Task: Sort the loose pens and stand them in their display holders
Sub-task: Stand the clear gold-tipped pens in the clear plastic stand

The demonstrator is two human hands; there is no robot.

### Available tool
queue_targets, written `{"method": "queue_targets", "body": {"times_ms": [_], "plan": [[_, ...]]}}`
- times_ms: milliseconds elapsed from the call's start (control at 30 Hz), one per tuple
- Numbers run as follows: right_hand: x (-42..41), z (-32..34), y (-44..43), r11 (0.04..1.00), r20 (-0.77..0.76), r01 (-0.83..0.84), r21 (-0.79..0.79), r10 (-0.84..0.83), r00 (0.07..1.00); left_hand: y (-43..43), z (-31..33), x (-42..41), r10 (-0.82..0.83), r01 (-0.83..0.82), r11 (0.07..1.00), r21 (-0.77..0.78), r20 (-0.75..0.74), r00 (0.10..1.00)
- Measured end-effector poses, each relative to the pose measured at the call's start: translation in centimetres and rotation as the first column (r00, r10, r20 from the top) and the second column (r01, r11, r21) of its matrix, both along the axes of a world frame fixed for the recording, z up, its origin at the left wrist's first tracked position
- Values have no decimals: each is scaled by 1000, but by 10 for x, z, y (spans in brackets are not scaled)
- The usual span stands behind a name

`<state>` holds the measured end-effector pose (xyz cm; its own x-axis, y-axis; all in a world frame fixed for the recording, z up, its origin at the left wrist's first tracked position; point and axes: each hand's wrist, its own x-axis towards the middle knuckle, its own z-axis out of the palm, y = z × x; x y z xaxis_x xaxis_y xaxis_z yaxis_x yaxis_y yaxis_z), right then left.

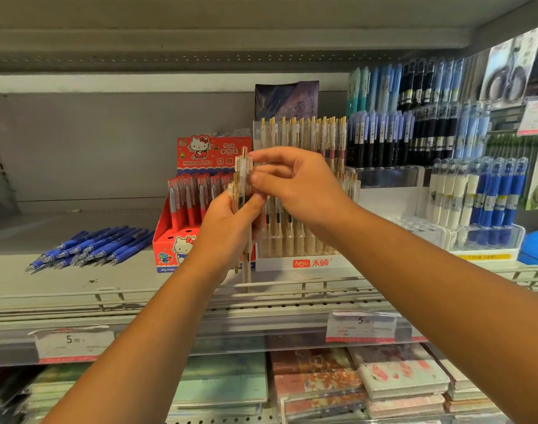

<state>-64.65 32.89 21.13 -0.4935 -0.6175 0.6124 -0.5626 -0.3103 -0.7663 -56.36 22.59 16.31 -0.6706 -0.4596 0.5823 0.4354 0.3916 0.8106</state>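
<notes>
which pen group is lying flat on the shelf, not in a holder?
The blue pens at far left: a loose pile flat on the shelf. The red, cream-and-gold and other blue pens all stand upright in display holders.

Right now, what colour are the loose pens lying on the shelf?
Blue: the loose pens on the shelf, seen in the head view.

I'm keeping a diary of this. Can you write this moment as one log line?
left hand: holds clear gold-clip pens | right hand: pinching one pen's top | blue pens: loose on shelf
</notes>
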Motion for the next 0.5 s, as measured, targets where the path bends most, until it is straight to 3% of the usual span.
{"method": "queue_targets", "body": {"times_ms": [133,300,400,500], "plan": [[1,1,0,1000,9,25,-1,-25,1000,0,-1,0,-40,40,999,-24,15,999],[-4,4,10,994,142,47,-96,-33,989,-3,-1,-2,-32,32,999,-9,30,999],[-13,6,20,986,235,66,-154,-29,972,-4,0,-5,-32,36,991,127,-30,999],[-27,7,31,975,231,145,-171,-103,967,-4,0,-6,-30,43,978,205,-64,998]]}}
